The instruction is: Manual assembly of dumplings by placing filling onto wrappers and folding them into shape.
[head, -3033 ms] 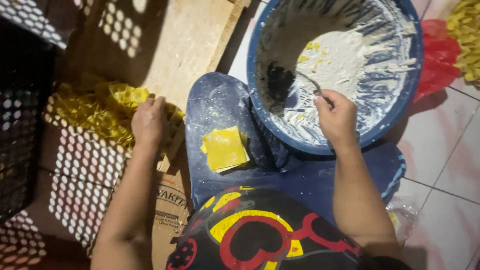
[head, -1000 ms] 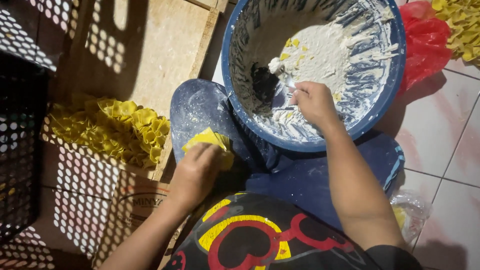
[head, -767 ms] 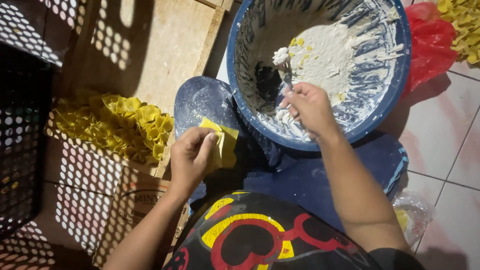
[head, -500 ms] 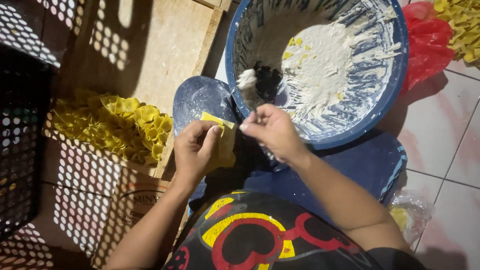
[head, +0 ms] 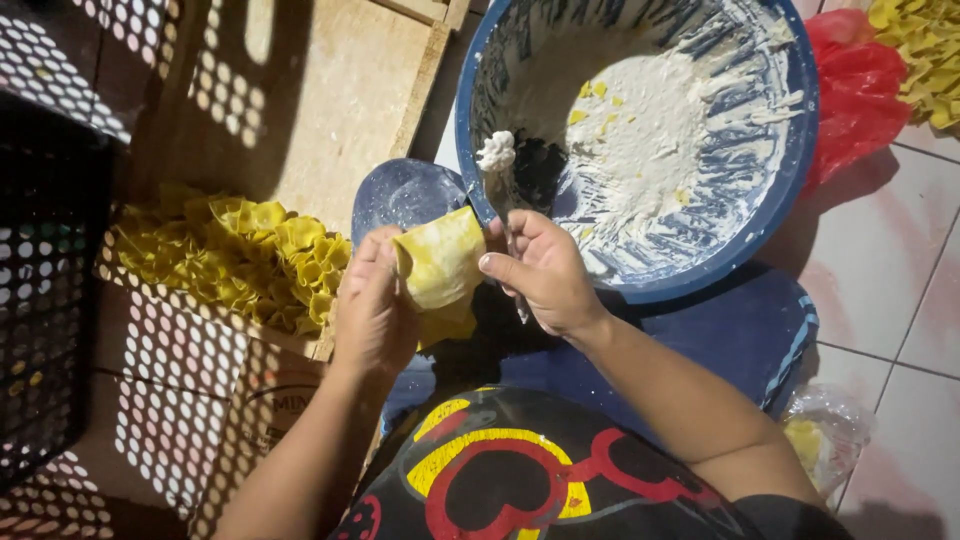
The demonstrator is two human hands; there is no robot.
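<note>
— What's the left hand (head: 372,310) got?
— It's curled around a yellow wrapper (head: 440,265), held above the knee.
— And the right hand (head: 540,270)?
— Closed on a spoon (head: 497,165) loaded with white filling, just beside the wrapper, at the blue bowl's (head: 790,170) rim.

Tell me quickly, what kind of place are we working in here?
Likely a home or small food-prep spot on a tiled floor: a blue basin of white filling, a pile of folded yellow wrappers, a wooden board.
</note>
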